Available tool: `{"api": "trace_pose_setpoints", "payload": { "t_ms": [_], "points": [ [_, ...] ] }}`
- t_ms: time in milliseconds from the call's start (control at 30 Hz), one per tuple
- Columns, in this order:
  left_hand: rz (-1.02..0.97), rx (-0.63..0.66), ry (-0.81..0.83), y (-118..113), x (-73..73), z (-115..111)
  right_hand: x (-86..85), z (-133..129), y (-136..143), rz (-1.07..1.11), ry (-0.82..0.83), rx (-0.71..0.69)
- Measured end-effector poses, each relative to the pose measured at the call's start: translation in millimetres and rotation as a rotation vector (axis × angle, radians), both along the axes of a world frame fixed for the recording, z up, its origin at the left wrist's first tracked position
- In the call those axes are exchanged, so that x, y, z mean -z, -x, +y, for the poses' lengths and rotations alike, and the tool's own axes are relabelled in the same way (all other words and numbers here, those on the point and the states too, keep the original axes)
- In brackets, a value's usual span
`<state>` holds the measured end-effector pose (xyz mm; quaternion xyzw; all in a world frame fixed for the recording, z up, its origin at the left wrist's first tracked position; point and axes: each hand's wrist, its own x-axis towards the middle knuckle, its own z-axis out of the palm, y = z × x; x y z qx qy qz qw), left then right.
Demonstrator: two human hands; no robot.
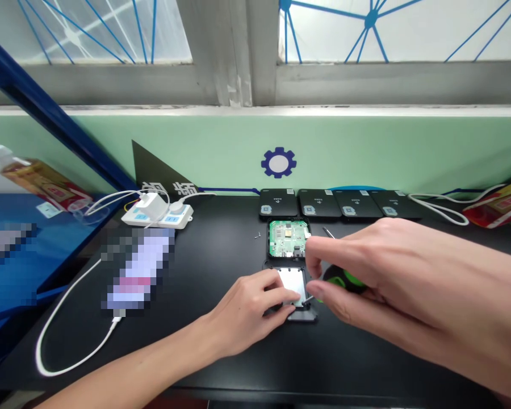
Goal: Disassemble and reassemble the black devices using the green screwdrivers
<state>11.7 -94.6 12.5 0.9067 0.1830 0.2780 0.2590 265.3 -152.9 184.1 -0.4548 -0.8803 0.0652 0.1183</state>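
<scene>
Green-black screwdriver [344, 278] mostly hidden in clamped grip of right hand [392, 278]; left hand [253, 301], grip unclear, partly covers silver plate [291, 280].

The right grip [383, 272] holds a green-and-black screwdriver [338, 279].

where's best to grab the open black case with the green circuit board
Probably pinch the case by its left wall, coming from the left: the raised edge frames the circuit board. A closed black box lies just behind, the right hand crowds the right side; mind the small screws.
</scene>
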Motion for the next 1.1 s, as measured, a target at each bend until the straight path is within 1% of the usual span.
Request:
{"api": "trace_pose_setpoints", "payload": {
  "t_ms": [167, 267, 333, 467, 567, 733, 833, 900, 967, 1067, 1100],
  "points": [
    [0.031, 0.039, -0.046, 0, 1.5, 3, -2.1, -5, 1, -0.005, 0.023, -0.008],
    [0.03, 0.067, -0.077, 0, 1.4, 6, -2.9, -4, -1, -0.07, 0.091, 0.007],
    [0.022, 0.082, -0.072, -1, 1.4, 9, -6.2, -2, -1, -0.093, 0.116, 0.011],
    [0.021, 0.121, -0.04, -1, 1.7, 13, -14.2, 5, 0, -0.03, 0.155, -0.026],
    [-0.004, 0.147, -0.015, -2, 1.8, 15, -17.6, 9, 0, -0.053, 0.186, -0.004],
    [0.019, 0.14, -0.041, -6, 2.5, 16, -25.0, 10, 3, -0.093, 0.265, -0.026],
    [0.009, 0.148, -0.063, -7, 3.0, 16, -27.4, 3, 7, -0.11, 0.239, 0.046],
    [0.002, 0.155, -0.053, -8, 3.4, 16, -25.5, -1, 6, -0.12, 0.2, 0.078],
    [0.0, 0.159, -0.033, -8, 3.8, 17, -21.9, -3, 3, -0.129, 0.151, 0.03],
    [0.003, 0.148, -0.014, -9, 4.1, 18, -16.6, -3, -7, -0.16, 0.064, -0.141],
    [0.001, 0.143, -0.004, -9, 4.1, 18, -15.2, -2, -9, -0.15, 0.044, -0.163]
  ]
}}
